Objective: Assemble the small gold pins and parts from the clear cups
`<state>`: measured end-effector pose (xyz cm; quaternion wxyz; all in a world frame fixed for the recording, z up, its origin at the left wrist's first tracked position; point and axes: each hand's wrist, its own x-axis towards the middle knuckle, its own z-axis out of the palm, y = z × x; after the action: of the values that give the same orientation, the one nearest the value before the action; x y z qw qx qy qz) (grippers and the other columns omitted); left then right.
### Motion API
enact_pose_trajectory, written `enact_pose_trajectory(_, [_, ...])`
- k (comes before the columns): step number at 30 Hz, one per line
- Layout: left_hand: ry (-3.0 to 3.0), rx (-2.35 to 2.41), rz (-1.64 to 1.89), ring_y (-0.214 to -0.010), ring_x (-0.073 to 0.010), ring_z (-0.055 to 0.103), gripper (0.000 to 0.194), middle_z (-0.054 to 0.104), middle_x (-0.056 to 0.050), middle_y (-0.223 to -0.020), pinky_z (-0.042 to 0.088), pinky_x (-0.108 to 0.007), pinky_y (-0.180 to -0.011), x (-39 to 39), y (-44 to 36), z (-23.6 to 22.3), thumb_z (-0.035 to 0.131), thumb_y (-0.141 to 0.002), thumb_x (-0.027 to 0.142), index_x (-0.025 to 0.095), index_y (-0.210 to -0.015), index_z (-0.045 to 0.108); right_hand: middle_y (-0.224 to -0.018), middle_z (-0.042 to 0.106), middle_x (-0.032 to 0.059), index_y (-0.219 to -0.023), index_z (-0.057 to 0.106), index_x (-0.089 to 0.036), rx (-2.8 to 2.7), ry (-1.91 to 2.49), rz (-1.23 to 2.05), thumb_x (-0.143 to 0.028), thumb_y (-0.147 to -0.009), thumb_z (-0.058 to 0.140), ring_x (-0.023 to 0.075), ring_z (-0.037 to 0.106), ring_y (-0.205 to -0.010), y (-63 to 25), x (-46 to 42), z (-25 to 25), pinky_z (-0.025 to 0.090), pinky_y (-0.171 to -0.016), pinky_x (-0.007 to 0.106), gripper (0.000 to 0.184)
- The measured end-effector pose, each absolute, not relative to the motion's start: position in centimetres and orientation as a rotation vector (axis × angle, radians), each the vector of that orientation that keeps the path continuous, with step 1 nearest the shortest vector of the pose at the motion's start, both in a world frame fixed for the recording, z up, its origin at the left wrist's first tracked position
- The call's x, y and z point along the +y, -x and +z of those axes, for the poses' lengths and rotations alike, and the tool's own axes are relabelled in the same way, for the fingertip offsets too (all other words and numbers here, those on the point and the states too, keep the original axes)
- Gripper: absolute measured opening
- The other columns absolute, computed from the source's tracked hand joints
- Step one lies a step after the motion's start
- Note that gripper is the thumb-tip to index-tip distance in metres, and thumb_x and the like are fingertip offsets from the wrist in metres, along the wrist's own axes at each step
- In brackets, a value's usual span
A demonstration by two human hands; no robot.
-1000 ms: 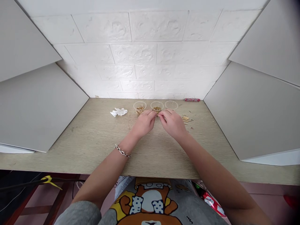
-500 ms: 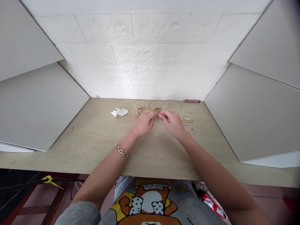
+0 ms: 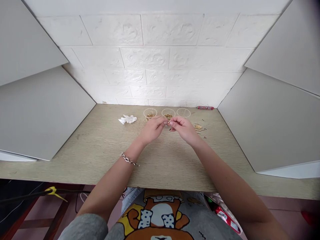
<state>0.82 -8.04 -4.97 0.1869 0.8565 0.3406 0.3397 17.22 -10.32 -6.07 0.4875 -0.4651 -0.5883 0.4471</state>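
My left hand (image 3: 153,129) and my right hand (image 3: 184,129) meet fingertip to fingertip over the table, just in front of the middle cup. Both are closed in a pinch on a small gold-coloured piece (image 3: 168,122), too tiny to make out its exact kind. Behind the left fingers, a clear round cup (image 3: 150,109) holds many small gold-coloured pieces. The middle clear cup (image 3: 168,109) also has gold-coloured pieces in it, its front partly covered by my fingers. To the right of my right hand lies a loose pile of thin gold-coloured pins (image 3: 198,127).
A third clear cup (image 3: 183,108) stands at the back right. Crumpled white tissue (image 3: 127,119) lies at the left, a red pen-like object (image 3: 205,107) by the wall. Grey panels (image 3: 50,110) flank the wooden table (image 3: 170,166). Fine gold-coloured bits are scattered near the left cup.
My right fingers have shifted slightly, with the thumb now higher and another fingertip showing below it. The left hand has moved slightly left; the cups have stayed put.
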Motion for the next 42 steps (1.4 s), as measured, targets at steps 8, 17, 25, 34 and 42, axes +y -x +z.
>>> enact_pose_trajectory(8, [-2.349, 0.973, 0.968, -0.080, -0.0148, 0.053, 0.029, 0.060, -0.003, -0.081, 0.042, -0.028, -0.077, -8.2, -0.8, -4.8, 0.037, -0.091, 0.031, 0.018, -0.084, 0.061, -0.076, 0.063, 0.0008, -0.077, 0.061, -0.018, -1.418, 1.128, 1.064, -0.034, -0.072, 0.060, 0.0105, 0.056, -0.063, -17.2, -10.6, -5.5, 0.050, -0.065, 0.029, 0.017])
enact_pose_trajectory(17, [-2.320, 0.925, 0.972, -0.080, -0.0147, 0.054, 0.027, 0.061, -0.003, -0.082, 0.042, -0.029, -0.078, -8.2, -0.8, -4.8, 0.040, -0.090, 0.030, 0.018, -0.082, 0.061, -0.077, 0.064, 0.0011, -0.078, 0.062, -0.018, -1.442, 1.122, 1.028, -0.034, -0.072, 0.060, 0.0109, 0.057, -0.063, -17.3, -10.5, -5.7, 0.050, -0.064, 0.029, 0.016])
enact_pose_trajectory(25, [-2.163, 0.844, 0.995, -0.082, -0.0141, 0.055, 0.026, 0.062, -0.004, -0.085, 0.043, -0.028, -0.078, -8.1, -0.8, -5.0, 0.042, -0.090, 0.034, 0.017, -0.082, 0.061, -0.076, 0.064, 0.0010, -0.075, 0.061, -0.018, -1.404, 1.089, 1.087, -0.033, -0.071, 0.061, 0.0110, 0.058, -0.063, -17.2, -10.6, -5.3, 0.051, -0.065, 0.029, 0.015])
enact_pose_trajectory(34, [-2.166, 0.813, 1.006, -0.081, -0.0140, 0.055, 0.027, 0.061, -0.003, -0.081, 0.043, -0.028, -0.078, -8.0, -0.8, -5.1, 0.043, -0.089, 0.035, 0.016, -0.079, 0.060, -0.073, 0.063, 0.0002, -0.076, 0.062, -0.018, -1.475, 1.129, 0.973, -0.030, -0.073, 0.059, 0.0110, 0.056, -0.063, -17.2, -11.0, -5.0, 0.047, -0.064, 0.028, 0.013])
enact_pose_trajectory(42, [-2.295, 0.860, 0.984, -0.079, -0.0141, 0.054, 0.030, 0.061, -0.002, -0.078, 0.043, -0.028, -0.075, -8.0, -0.6, -4.8, 0.040, -0.090, 0.034, 0.016, -0.079, 0.061, -0.068, 0.061, -0.0001, -0.075, 0.064, -0.018, -1.585, 1.222, 0.780, -0.029, -0.075, 0.056, 0.0121, 0.053, -0.063, -17.2, -11.2, -4.9, 0.042, -0.062, 0.027, 0.013])
